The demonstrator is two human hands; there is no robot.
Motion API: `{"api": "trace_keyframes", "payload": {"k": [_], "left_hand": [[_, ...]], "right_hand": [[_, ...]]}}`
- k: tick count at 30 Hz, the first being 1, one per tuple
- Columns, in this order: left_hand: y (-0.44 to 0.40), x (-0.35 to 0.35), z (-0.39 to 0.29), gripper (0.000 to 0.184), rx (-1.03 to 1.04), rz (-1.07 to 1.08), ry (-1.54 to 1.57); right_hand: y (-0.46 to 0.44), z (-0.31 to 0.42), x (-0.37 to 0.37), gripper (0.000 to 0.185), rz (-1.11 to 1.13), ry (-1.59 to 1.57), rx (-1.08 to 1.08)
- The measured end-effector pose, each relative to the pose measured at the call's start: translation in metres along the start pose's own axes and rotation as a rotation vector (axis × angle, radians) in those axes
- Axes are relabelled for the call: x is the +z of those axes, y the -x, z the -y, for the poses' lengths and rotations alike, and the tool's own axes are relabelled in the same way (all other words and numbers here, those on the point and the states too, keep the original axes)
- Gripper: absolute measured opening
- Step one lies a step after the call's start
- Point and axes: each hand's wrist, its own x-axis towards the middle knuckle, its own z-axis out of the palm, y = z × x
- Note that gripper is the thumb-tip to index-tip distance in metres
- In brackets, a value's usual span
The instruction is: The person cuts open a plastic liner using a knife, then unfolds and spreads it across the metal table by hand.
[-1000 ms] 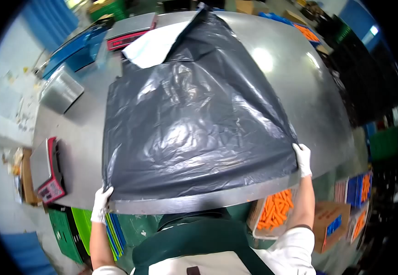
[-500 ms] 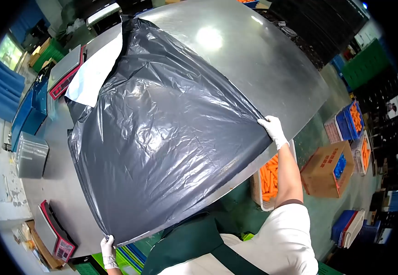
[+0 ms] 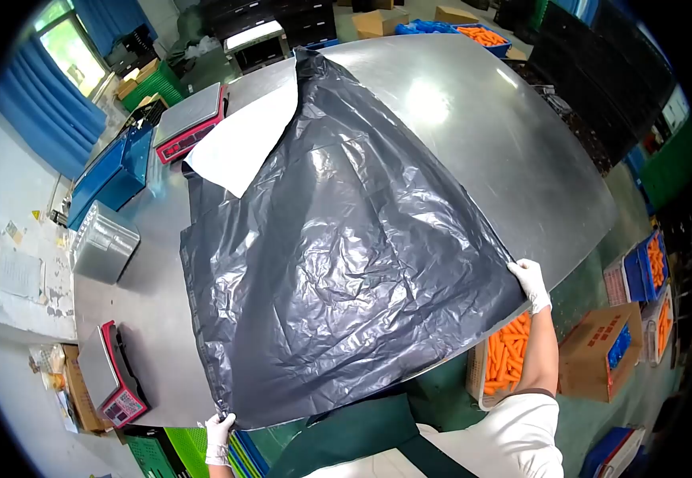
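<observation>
A large black plastic sheet point(image 3: 338, 263) lies wrinkled over the metal table point(image 3: 521, 151). Its far left corner is folded over and shows a white underside point(image 3: 242, 143). My left hand point(image 3: 218, 436), in a white glove, pinches the sheet's near left corner at the table edge. The near right corner is gripped by my right hand point(image 3: 530, 284), also white-gloved, with the arm stretched out to the right.
Two red-edged scales point(image 3: 191, 123) point(image 3: 115, 378) and a stack of clear plastic containers point(image 3: 105, 243) stand at the left. A crate of carrots point(image 3: 508, 354) is below the near right edge, beside a cardboard box point(image 3: 601, 350).
After the view swung right and partly back, the sheet shows more wrinkles and its far left fold shows more white than a second ago. Both hands have kept hold of its near corners.
</observation>
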Motion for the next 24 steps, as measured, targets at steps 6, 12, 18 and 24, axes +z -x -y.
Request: {"api": "trace_keyframes", "payload": {"k": [6,12,18,24], "left_hand": [[-0.001,-0.007,-0.013,0.009,-0.012,0.034,-0.193],[-0.012,-0.010,-0.008,0.007,0.096,0.099,-0.270],[-0.013,-0.021,-0.010,0.008,0.073,0.105,-0.223],[-0.005,-0.016,-0.013,0.005,0.065,0.079,-0.219]], "right_hand": [[0.035,0.009,-0.017,0.024,0.232,0.081,0.085],[0.033,-0.021,-0.017,0.027,0.141,0.094,0.077],[0.042,-0.007,-0.019,0.030,0.083,0.093,0.022],[0.042,-0.017,-0.016,0.026,0.054,0.012,0.023]]}}
